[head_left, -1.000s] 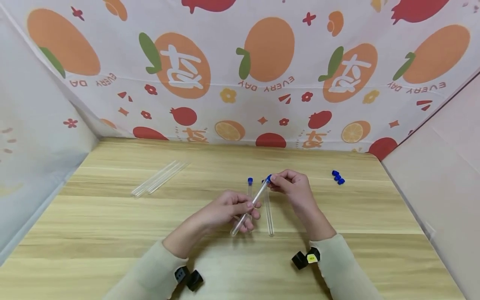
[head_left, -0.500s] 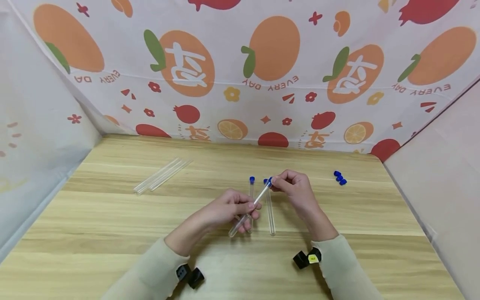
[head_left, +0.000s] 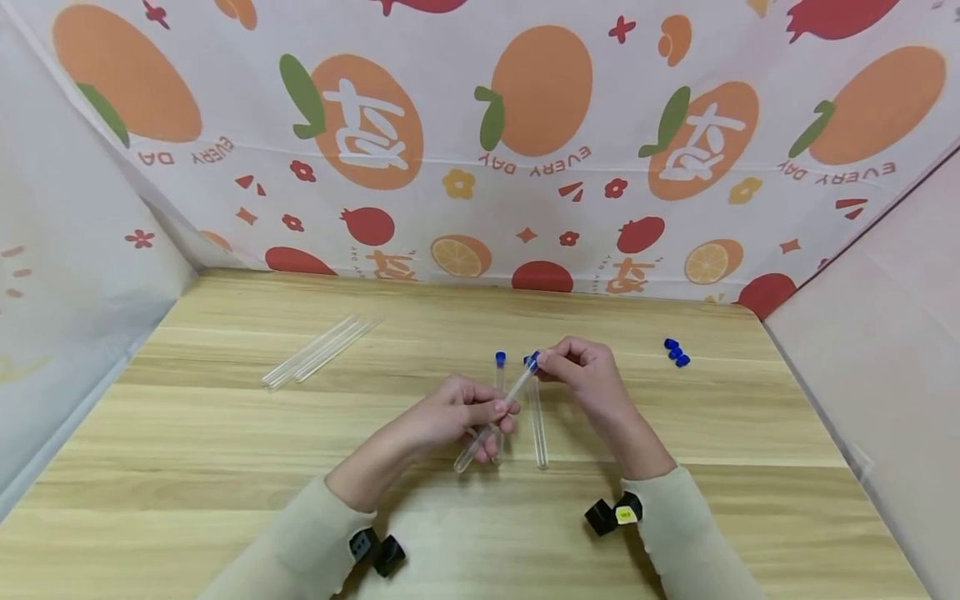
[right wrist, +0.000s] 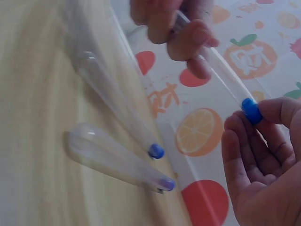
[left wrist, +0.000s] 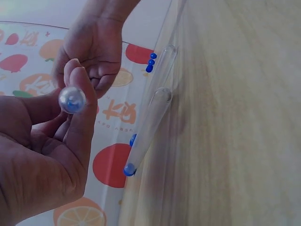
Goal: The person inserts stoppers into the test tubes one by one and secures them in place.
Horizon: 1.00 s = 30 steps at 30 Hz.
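A clear test tube (head_left: 480,440) slants above the table, its rounded end toward the near left. Around its middle the left hand (head_left: 459,414) pinches it between thumb and fingers. At the upper end the right hand (head_left: 585,371) pinches a blue cap (right wrist: 251,110) seated on the tube's mouth. Seen from the left wrist, the tube's round bottom (left wrist: 72,100) faces the camera, with the blue cap showing through. Beneath the hands lie two test tubes with blue caps, one (head_left: 538,425) to the right and another (head_left: 500,371) partly hidden by the left hand.
Several uncapped clear tubes (head_left: 318,354) lie side by side at the table's back left. Three blue caps (head_left: 676,352) sit together at the back right. A fruit-print cloth (head_left: 457,208) hangs behind the wooden table (head_left: 225,450).
Both hands keep their grip on the tube and its cap. The cap end has shifted very slightly; the view sways a little. The things on the table stay put.
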### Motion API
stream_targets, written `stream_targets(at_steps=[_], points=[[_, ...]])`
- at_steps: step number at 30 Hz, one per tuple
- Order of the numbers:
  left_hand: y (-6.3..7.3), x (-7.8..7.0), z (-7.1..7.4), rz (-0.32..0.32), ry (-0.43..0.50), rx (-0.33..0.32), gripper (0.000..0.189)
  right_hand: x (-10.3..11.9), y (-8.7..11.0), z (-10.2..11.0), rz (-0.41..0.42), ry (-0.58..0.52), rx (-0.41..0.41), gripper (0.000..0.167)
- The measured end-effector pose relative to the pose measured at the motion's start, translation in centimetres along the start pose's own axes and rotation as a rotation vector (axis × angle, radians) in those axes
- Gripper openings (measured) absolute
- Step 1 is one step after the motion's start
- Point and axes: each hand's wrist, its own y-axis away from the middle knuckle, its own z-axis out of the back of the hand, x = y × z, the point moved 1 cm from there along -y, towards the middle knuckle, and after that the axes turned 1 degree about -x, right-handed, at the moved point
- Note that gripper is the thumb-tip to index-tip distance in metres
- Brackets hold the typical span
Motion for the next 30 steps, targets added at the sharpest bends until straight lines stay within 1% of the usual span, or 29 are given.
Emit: stream_targets(at_steps=[2, 5, 8, 12, 15, 19, 24, 27, 30], points=[[0.0, -0.1, 0.1, -0.013, -0.01, 0.008, 0.035, 0.2, 0.0, 0.3, 0.012, -0.035, 0.026, 0.009], [0.1, -0.3, 0.1, -0.032, -0.025, 0.011, 0.035, 0.5, 0.0, 0.5, 0.024, -0.082, 0.053, 0.016], [0.2, -0.6, 0.1, -0.048, -0.059, -0.004, 0.034, 0.6, 0.0, 0.5, 0.036, -0.069, 0.059, 0.023], [0.5, -0.7, 0.0, -0.074, -0.153, -0.034, 0.029, 0.3, 0.0, 0.1, 0.049, -0.027, 0.054, 0.02], [0.4, -0.8, 0.0, -0.094, -0.207, -0.042, 0.028, 0.3, 0.0, 0.0, 0.056, -0.015, 0.047, 0.017], [0.6, -0.8, -0.1, -0.099, -0.219, -0.053, 0.028, 0.3, 0.2, -0.2, 0.07, 0.005, 0.052, 0.016], [0.6, -1.0, -0.1, -0.09, -0.23, -0.056, 0.027, 0.7, 0.3, -0.1, 0.118, 0.046, 0.1, 0.014], [0.6, -1.1, 0.1, -0.082, -0.234, -0.053, 0.028, 0.8, 0.2, -0.1, 0.146, 0.053, 0.119, 0.013], [0.6, -1.2, 0.3, -0.079, -0.231, -0.052, 0.03, 0.9, 0.2, -0.2, 0.15, 0.052, 0.117, 0.015]])
